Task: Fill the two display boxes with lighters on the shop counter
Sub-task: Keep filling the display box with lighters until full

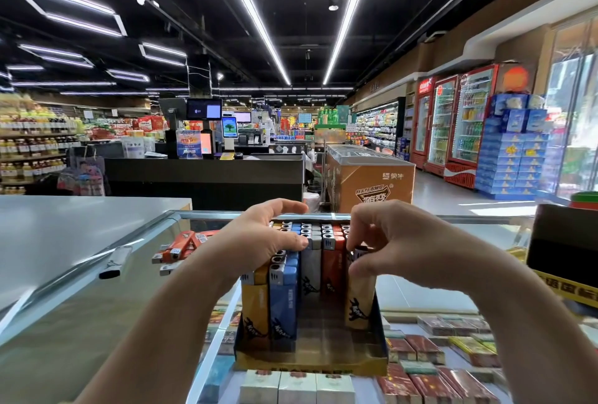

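Head view, nearest first: packs laid flat under the glass counter (453,235), then the front wall of one display box (310,361) standing on that glass, its near middle floor bare.

Inside the box, standing lighters (284,300) in five columns, left to right: yellow, blue, white, red, and a right-hand column fronted by one tan lighter (359,300).

Right hand (398,241) pinching the tan lighter's top between thumb and fingertips, base low in the box's right front corner. Left hand (259,238) arched over the rear rows, thumb far side and fingers near side, clasping them upright.

To do this step well: lower the tan lighter straight down, printed face forward, snug against the box wall; hold the clasped rows steady so nothing topples into the open gap; release only once the base sits flat.

Farther left on the counter, a loose heap (181,248) of orange-and-white lighters, at least three, exact number not readable; one white lighter (116,261) lying alone beyond it. No second display box plainly identifiable.
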Tool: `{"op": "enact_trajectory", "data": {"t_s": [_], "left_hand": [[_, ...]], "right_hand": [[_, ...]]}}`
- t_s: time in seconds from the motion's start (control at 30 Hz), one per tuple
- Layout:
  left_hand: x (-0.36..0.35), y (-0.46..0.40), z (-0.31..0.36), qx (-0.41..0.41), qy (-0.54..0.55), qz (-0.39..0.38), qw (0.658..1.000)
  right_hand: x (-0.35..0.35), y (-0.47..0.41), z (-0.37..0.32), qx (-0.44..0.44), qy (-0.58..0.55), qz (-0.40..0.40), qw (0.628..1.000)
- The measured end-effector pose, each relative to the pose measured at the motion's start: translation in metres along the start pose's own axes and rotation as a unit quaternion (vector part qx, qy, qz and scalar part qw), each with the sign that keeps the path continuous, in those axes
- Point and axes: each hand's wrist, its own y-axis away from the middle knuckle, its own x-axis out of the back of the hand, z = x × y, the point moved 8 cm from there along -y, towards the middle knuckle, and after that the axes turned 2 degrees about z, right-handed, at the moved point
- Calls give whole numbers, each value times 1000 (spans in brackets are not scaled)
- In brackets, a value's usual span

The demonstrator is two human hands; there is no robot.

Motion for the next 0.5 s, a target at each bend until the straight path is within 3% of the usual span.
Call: {"op": "enact_trajectory", "data": {"t_s": [0.37, 0.5], "left_hand": [[0, -1, 2, -11, -11, -4, 1000], [0, -3, 0, -13, -4, -3, 1000]], "right_hand": [[-2, 0, -8, 32, 21, -10, 999], [-10, -1, -2, 2, 42, -30, 999]]}}
